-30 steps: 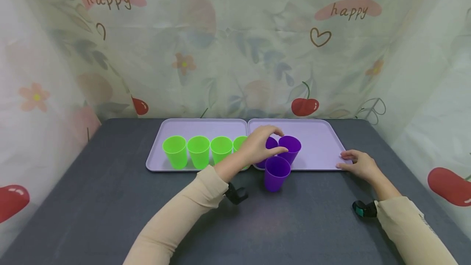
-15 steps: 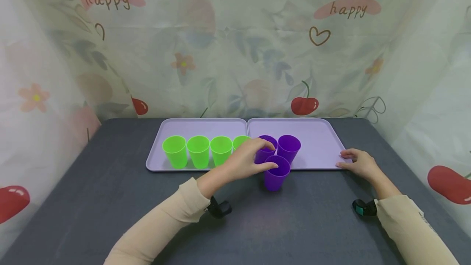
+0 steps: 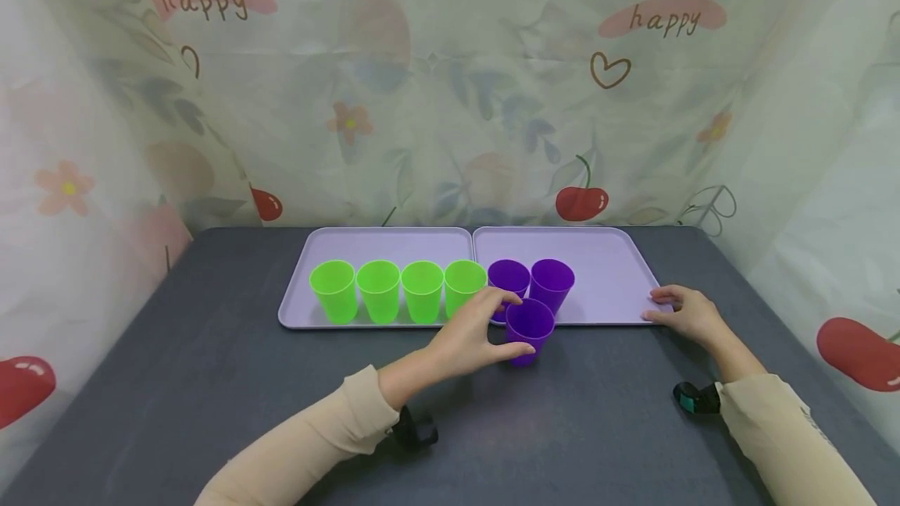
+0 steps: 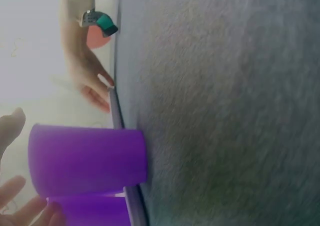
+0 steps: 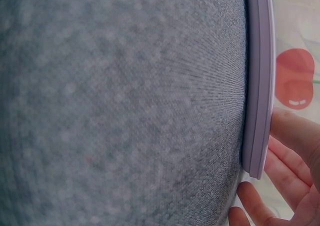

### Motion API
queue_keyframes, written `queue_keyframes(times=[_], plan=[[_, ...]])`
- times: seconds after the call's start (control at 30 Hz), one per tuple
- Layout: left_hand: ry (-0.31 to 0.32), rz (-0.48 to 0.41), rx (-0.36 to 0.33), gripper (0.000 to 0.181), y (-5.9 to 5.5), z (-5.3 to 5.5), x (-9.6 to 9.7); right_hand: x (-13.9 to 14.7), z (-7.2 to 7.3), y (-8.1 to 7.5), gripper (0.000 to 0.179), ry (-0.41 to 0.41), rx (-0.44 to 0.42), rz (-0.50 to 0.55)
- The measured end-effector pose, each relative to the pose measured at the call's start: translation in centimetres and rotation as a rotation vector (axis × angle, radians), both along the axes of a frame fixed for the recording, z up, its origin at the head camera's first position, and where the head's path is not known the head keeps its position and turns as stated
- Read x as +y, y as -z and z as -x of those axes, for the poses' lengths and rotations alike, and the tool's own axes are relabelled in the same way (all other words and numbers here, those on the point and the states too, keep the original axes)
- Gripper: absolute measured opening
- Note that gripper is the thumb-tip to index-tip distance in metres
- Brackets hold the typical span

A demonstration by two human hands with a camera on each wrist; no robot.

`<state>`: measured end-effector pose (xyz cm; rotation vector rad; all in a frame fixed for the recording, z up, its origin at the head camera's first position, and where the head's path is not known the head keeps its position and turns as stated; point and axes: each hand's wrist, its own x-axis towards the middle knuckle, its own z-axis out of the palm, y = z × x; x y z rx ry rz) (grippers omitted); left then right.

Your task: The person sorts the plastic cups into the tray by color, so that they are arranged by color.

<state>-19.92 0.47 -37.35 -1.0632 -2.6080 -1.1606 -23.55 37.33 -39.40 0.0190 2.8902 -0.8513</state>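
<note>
A purple cup (image 3: 530, 330) stands upright on the dark table, just in front of the seam between two lilac trays. My left hand (image 3: 464, 338) reaches to its left side, thumb and fingers spread around it. In the left wrist view, the thumb (image 4: 11, 126) is apart from this cup (image 4: 90, 161), and the fingertips are near its rim. Behind it, two more purple cups (image 3: 553, 283) stand side by side on the right tray (image 3: 605, 264). At that tray's front right corner, my right hand (image 3: 692, 315) grips the edge, thumb at the rim (image 5: 262, 81).
The left tray (image 3: 394, 242) bears a row of several green cups (image 3: 423, 291) along its front. Both trays lie near the back of the table (image 3: 562, 428), before a printed curtain (image 3: 436, 100). A black wrist device (image 3: 696, 398) sits below the right hand.
My left hand has drawn back from the rear purple cups and moved down and left, then around the front purple cup. The right hand stays at the tray corner. The cups have not moved.
</note>
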Motion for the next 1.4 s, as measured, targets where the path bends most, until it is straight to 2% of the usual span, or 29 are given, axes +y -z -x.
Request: queue_keyframes(times=[0.27,0.47,1.0,1.4], plan=[[-0.047,-0.058,-0.074,0.060,0.8,-0.6,0.8,0.0,0.0,0.0,0.061,0.015,-0.018,-0.004],[-0.055,-0.120,-0.111,0.059,0.8,-0.6,1.1,0.1,0.0,0.0,0.060,0.013,-0.014,-0.004],[-0.076,-0.097,-0.143,0.056,0.9,-0.5,1.7,0.0,-0.1,0.0,0.059,-0.003,-0.003,0.000],[-0.077,-0.087,-0.120,0.054,0.9,-0.5,1.7,0.1,0.0,0.1,0.060,-0.007,0.002,-0.014]])
